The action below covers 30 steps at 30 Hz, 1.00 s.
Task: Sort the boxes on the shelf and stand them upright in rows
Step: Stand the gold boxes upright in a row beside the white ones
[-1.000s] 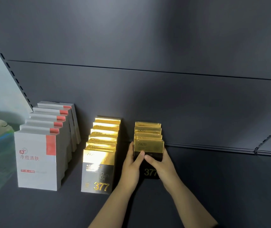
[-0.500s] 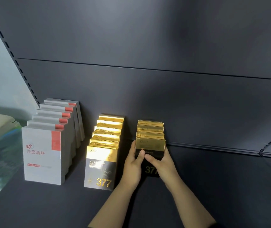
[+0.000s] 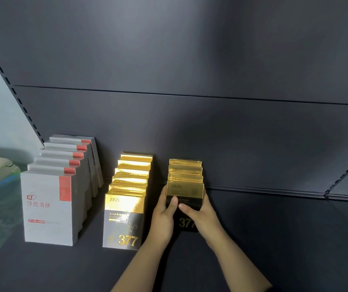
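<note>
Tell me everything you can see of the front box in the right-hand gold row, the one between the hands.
The glossy gold-and-black cardboard box stands upright on the dark grey shelf, front of its row, three matching gold-topped boxes close behind. Upper half gold, printed ZKZU; lower half black with gold 377, partly hidden. The left hand grips its left edge, the right hand its right edge, both thumbs on its face.

Shop; slotted shelf (image 3: 274,239); rowed boxes (image 3: 48,207)
</note>
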Tool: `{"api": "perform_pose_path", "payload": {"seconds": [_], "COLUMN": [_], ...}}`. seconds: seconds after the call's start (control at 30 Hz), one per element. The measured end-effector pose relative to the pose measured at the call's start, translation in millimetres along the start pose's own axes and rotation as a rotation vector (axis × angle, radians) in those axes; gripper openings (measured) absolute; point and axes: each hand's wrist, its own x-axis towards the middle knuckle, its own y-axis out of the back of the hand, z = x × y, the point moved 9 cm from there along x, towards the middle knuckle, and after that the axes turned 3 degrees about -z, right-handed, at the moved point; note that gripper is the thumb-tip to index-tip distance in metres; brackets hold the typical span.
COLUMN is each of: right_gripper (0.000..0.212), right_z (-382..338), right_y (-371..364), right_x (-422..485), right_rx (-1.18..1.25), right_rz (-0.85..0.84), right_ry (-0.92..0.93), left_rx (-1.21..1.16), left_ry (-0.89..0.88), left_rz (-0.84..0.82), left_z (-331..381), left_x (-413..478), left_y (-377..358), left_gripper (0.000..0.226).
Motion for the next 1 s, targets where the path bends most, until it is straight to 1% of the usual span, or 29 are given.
{"api": "perform_pose_path", "payload": {"seconds": [0.07, 0.13, 0.2, 0.3, 0.4, 0.57, 0.7, 0.8, 0.9, 0.93, 1.0], "right_gripper": [0.082, 0.089, 0.093, 0.094, 0.095, 0.083, 0.084, 0.089, 0.108, 0.111, 0.11], "right_z": [-1.0, -1.2, -1.1, 1.1, 2.4, -3.5, -6.5, -4.1, -0.1, 3.6, 9.1], "right_y": [0.7, 1.6, 3.7, 8.4, 7.7, -4.0, -2.9, 2.2, 11.8, 14.0, 14.0], "right_x": [-0.3, -1.9, -5.2, -10.6, -15.2, -17.5, -19.7, -22.9, -34.4, -39.4, -54.7], "right_rx": [0.011, 0.019, 0.024, 0.002, -0.033, -0.089, -0.086, -0.048, -0.005, 0.008, 0.007], "right_rz": [-0.007, -0.009, 0.007, 0.037, 0.031, -0.011, -0.015, -0.004, 0.003, -0.001, -0.019], "right_ry": [0.005, 0.008, 0.017, 0.019, 0.02, 0.04, 0.028, 0.001, -0.013, -0.022, -0.018], "left_rx": [-0.001, -0.008, 0.054, 0.175, 0.23, 0.246, 0.242, 0.245, 0.291, 0.296, 0.298], "left_ry": [0.005, 0.015, 0.016, 0.045, 0.064, 0.047, 0.073, 0.094, 0.144, 0.155, 0.164], "left_rz": [-0.006, 0.008, 0.037, 0.074, 0.104, 0.102, 0.103, 0.11, 0.145, 0.151, 0.153], "left_z": [2.5, 2.3, 0.6, -4.5, -7.4, 3.2, 10.1, 12.4, 12.5, 13.3, 13.3], "left_x": [-2.0, -5.7, -10.5, -20.5, -30.3, -31.5, -35.2, -41.3, -54.8, -62.6, -80.1], "left_y": [-0.7, 0.6, 2.5, 4.5, 8.7, 4.1, 3.2, 4.6, 6.3, 6.3, 8.4], "left_gripper": [0.059, 0.068, 0.071, 0.069, 0.061, 0.036, 0.033, 0.038, 0.05, 0.051, 0.051]}}
